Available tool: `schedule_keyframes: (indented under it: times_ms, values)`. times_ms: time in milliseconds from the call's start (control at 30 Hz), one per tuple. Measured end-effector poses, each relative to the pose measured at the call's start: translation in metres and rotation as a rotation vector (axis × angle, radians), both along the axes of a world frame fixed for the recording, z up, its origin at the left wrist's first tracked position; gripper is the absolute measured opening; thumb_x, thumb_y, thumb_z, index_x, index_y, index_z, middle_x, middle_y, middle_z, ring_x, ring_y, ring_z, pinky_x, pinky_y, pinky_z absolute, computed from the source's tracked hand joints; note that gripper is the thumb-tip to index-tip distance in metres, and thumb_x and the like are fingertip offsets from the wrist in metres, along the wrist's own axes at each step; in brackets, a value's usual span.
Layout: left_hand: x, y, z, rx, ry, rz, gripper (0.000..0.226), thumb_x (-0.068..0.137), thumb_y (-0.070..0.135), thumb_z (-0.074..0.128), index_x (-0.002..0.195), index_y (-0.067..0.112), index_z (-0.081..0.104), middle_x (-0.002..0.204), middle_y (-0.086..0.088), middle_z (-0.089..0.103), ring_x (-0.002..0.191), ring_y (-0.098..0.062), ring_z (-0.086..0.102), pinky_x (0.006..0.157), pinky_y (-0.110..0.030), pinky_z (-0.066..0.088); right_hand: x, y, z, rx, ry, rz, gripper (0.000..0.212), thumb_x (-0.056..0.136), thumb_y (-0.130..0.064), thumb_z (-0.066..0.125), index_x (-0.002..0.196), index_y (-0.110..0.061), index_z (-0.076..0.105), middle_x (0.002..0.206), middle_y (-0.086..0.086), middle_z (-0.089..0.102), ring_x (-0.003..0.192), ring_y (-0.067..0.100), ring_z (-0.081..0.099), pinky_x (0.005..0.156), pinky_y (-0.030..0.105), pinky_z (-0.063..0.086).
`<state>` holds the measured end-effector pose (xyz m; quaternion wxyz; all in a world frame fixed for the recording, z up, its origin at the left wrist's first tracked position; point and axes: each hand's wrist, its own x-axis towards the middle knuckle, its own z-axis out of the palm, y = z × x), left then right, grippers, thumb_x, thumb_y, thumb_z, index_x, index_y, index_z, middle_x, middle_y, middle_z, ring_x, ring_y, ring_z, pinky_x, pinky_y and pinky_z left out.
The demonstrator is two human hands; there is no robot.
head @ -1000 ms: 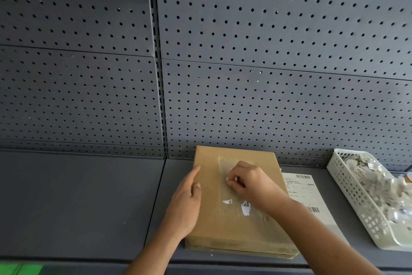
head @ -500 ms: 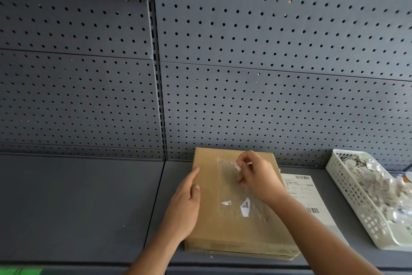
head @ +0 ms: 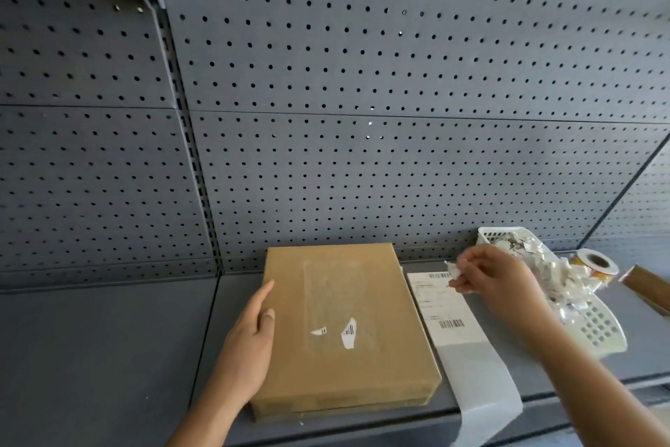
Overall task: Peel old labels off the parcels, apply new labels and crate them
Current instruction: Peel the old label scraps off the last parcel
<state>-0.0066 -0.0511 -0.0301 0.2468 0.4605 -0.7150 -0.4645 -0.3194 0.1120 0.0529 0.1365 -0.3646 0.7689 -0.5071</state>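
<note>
Right hand (head: 496, 280): raised over the shelf to the right of the parcel. Thumb and fingertips are pinched together on a small white label scrap (head: 452, 269), the other fingers curled. It hovers above the top end of the new label and just in front of the basket.

Left hand (head: 250, 348): fingers straight and together, laid flat along the parcel's left edge, thumb on the top face. It holds nothing.

Parcel (head: 344, 392): flat brown box lying on the grey shelf (head: 108, 356), back edge near the pegboard (head: 362, 84). The top face shows a faint rectangular patch. Two torn white remnants (head: 349, 332) sit low in it, each with a bit of barcode; no text readable.

New label (head: 447, 309): white sheet flat on the shelf, just beside the parcel's right side. Barcode at top and another lower down; printed lines too small to read. Its blank lower strip hangs over the shelf's front lip.

Basket (head: 598, 327): white plastic lattice, right of the label, heaped with paper scraps.

Tape roll (head: 594, 263): beside the basket's far side; markings unreadable.
</note>
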Motion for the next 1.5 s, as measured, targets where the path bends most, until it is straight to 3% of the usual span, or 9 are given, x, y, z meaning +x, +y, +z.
schedule_keyframes:
  times_ms: [200, 367, 867, 933, 1000, 1067, 1233, 1433, 1500]
  values:
    - [0.000, 0.001, 0.002, -0.016, -0.023, 0.005, 0.044, 0.109, 0.036, 0.031, 0.147, 0.057, 0.030, 0.161, 0.017, 0.030, 0.147, -0.015, 0.033, 0.107, -0.036, 0.033, -0.061, 0.066, 0.013, 0.072, 0.025, -0.289, 0.009, 0.093, -0.001, 0.062, 0.088, -0.003, 0.069, 0.073, 0.009, 0.073, 0.065, 0.019, 0.072, 0.058, 0.017, 0.056]
    - [-0.003, 0.002, 0.004, -0.008, -0.030, -0.005, 0.040, 0.108, 0.036, 0.032, 0.137, 0.065, 0.030, 0.161, 0.016, 0.030, 0.147, -0.017, 0.033, 0.107, -0.039, 0.033, -0.090, 0.099, 0.016, 0.253, 0.219, -0.466, 0.011, 0.094, -0.009, 0.059, 0.091, -0.018, 0.066, 0.071, -0.003, 0.071, 0.068, 0.011, 0.070, 0.069, 0.037, 0.059]
    - [-0.011, 0.007, 0.009, 0.009, -0.077, 0.017, 0.040, 0.108, 0.036, 0.033, 0.133, 0.067, 0.034, 0.161, 0.015, 0.032, 0.144, -0.021, 0.036, 0.102, -0.043, 0.034, -0.124, 0.088, -0.010, 0.381, 0.379, -0.557, 0.006, 0.089, -0.014, 0.062, 0.083, -0.014, 0.064, 0.080, 0.004, 0.064, 0.069, 0.022, 0.058, 0.060, 0.028, 0.042]
    - [-0.010, 0.005, 0.005, 0.012, -0.085, 0.029, 0.041, 0.108, 0.036, 0.033, 0.139, 0.062, 0.036, 0.155, 0.015, 0.039, 0.136, -0.022, 0.045, 0.097, -0.043, 0.036, -0.122, 0.085, -0.014, 0.385, 0.379, -0.566, 0.008, 0.090, -0.020, 0.065, 0.086, -0.016, 0.059, 0.080, 0.004, 0.063, 0.069, 0.023, 0.058, 0.061, 0.030, 0.044]
    - [-0.011, 0.005, 0.004, 0.000, -0.084, 0.031, 0.041, 0.108, 0.035, 0.034, 0.137, 0.064, 0.037, 0.127, 0.014, 0.055, 0.097, -0.014, 0.055, 0.081, -0.041, 0.038, -0.121, 0.084, -0.019, 0.398, 0.403, -0.564, 0.009, 0.091, -0.020, 0.065, 0.085, -0.016, 0.059, 0.078, 0.004, 0.063, 0.069, 0.022, 0.055, 0.060, 0.030, 0.043]
    - [-0.013, 0.004, 0.005, -0.018, -0.086, 0.032, 0.042, 0.108, 0.034, 0.034, 0.132, 0.070, 0.036, 0.111, 0.016, 0.053, 0.073, -0.006, 0.041, 0.068, -0.036, 0.033, -0.120, 0.085, -0.022, 0.400, 0.432, -0.567, 0.008, 0.091, -0.020, 0.066, 0.087, -0.013, 0.062, 0.079, 0.006, 0.064, 0.070, 0.021, 0.051, 0.062, 0.030, 0.040]
    - [-0.012, 0.003, 0.002, -0.003, -0.114, 0.044, 0.040, 0.108, 0.036, 0.033, 0.142, 0.058, 0.036, 0.157, 0.019, 0.033, 0.133, -0.022, 0.046, 0.087, -0.039, 0.034, -0.120, 0.091, -0.025, 0.363, 0.461, -0.542, 0.014, 0.089, -0.027, 0.070, 0.089, -0.013, 0.069, 0.088, 0.004, 0.065, 0.075, 0.021, 0.054, 0.066, 0.030, 0.039]
    - [-0.013, 0.002, -0.002, -0.010, -0.091, 0.050, 0.042, 0.108, 0.033, 0.033, 0.144, 0.054, 0.038, 0.156, 0.012, 0.039, 0.122, -0.023, 0.052, 0.081, -0.038, 0.034, -0.119, 0.103, -0.013, 0.241, 0.534, -0.521, 0.011, 0.088, -0.029, 0.071, 0.088, -0.018, 0.072, 0.082, -0.002, 0.064, 0.077, 0.022, 0.061, 0.069, 0.032, 0.048]
    - [-0.012, -0.002, -0.005, -0.017, -0.077, 0.046, 0.041, 0.108, 0.033, 0.034, 0.140, 0.059, 0.039, 0.143, 0.011, 0.048, 0.093, -0.013, 0.057, 0.076, -0.038, 0.036, -0.118, 0.104, -0.007, 0.221, 0.531, -0.494, 0.014, 0.087, -0.033, 0.071, 0.089, -0.019, 0.073, 0.084, -0.002, 0.065, 0.076, 0.018, 0.061, 0.070, 0.032, 0.050]
